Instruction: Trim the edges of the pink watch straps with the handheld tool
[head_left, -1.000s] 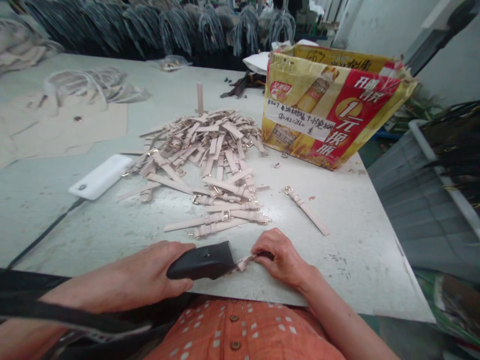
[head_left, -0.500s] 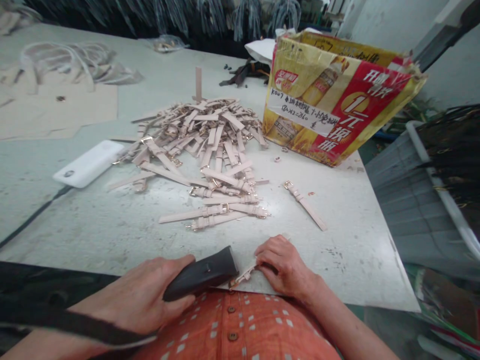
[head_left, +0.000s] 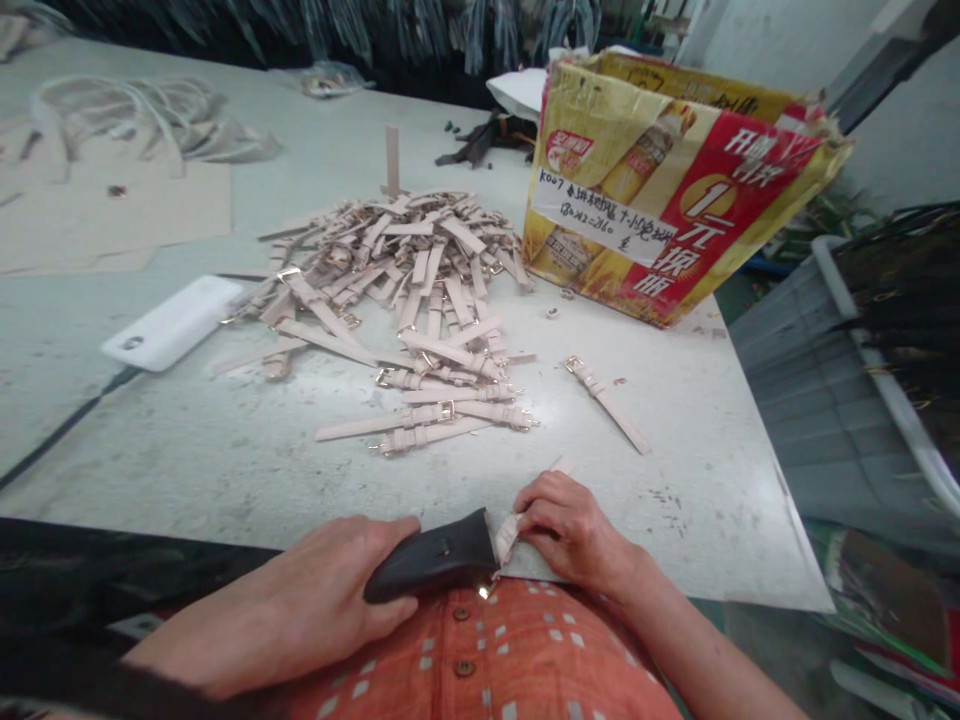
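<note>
My left hand [head_left: 322, 590] is closed around a smooth black curved piece [head_left: 439, 558] with a wide, squared end and a small mark on top; its kind is unclear. Between the thumb and fingers of my right hand [head_left: 570, 530] is a small beige buckle strap [head_left: 508, 540]. Its metal buckle hangs low by the orange shirt, right at the black piece's squared end; whether the two touch I cannot tell. Beyond my hands lies a large heap of similar beige buckle straps [head_left: 397, 260]. One single strap [head_left: 607, 405] rests to the right of the heap.
A yellow and red carton [head_left: 660, 190] stands at the table's back right. A white power bank [head_left: 176, 322] with a black cable lies left of the heap. Beige panels [head_left: 180, 205] are at the far left. Beyond the right edge stands a grey bin [head_left: 810, 350].
My left hand has moved right with the black piece, closing the distance to my right hand. The strap in my right hand has turned steeper, its buckle now lower and farther right.
</note>
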